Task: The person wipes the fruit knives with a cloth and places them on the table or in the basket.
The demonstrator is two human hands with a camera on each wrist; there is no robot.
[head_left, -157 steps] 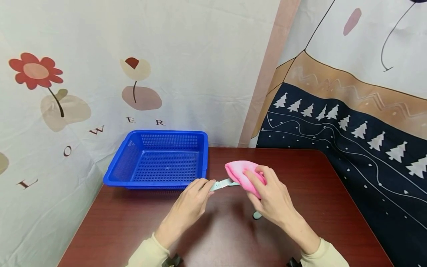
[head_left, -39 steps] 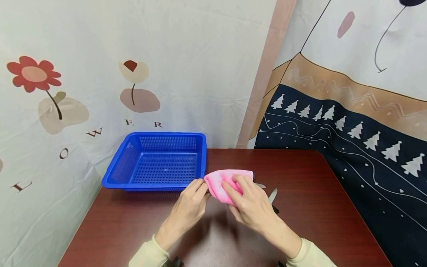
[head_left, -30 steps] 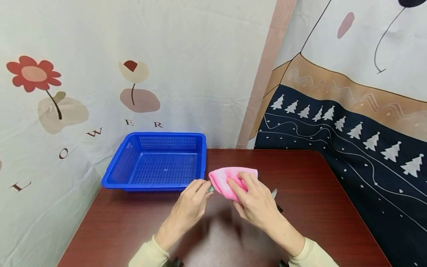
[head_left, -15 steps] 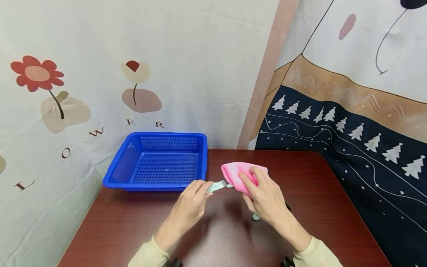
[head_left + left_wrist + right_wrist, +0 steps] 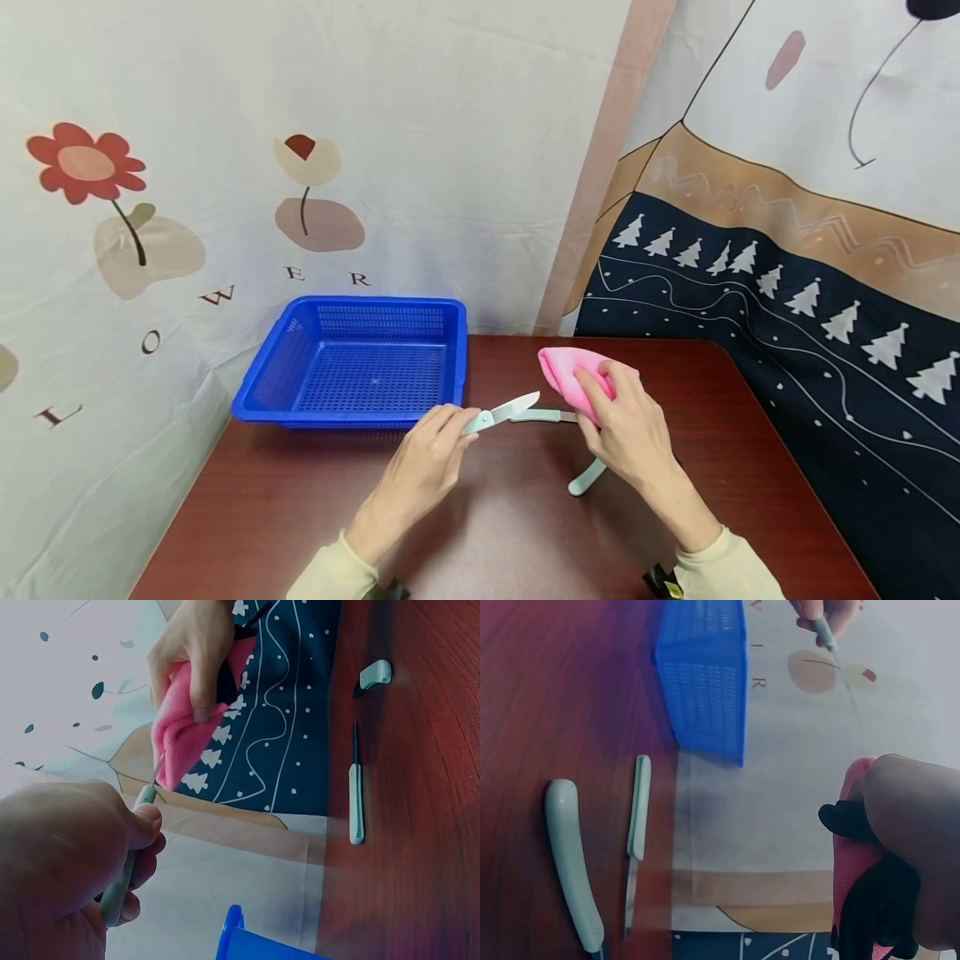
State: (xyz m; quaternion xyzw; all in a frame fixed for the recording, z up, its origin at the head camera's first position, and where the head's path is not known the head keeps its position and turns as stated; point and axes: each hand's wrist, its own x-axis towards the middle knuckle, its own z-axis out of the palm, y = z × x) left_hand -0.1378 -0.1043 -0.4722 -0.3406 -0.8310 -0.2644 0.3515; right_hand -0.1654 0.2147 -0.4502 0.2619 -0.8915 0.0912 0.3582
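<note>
My left hand [image 5: 422, 468] grips the mint-green handle of a folding knife [image 5: 485, 419], whose bare blade points up and right. The pink cloth [image 5: 564, 372], folded over, is pinched in my right hand [image 5: 636, 433], just right of the blade tip in the head view. In the left wrist view the cloth [image 5: 180, 727] appears close to the blade; I cannot tell whether they touch. Black patches show against the cloth in both wrist views. Beneath my right hand, a second mint-handled knife [image 5: 536, 414] and a third one [image 5: 587, 477] lie on the table, their blades partly hidden in the head view.
A blue perforated basket [image 5: 348, 417] stands at the back left of the brown table [image 5: 510, 542], with nothing seen inside. A printed fabric backdrop [image 5: 450, 167] rises behind the table, and a dark part with white trees hangs along the right side.
My right hand has slid the cloth rightward along the knife and off the tip, after an earlier pass toward the handle. The blade is now uncovered; my left hand stays nearly still.
</note>
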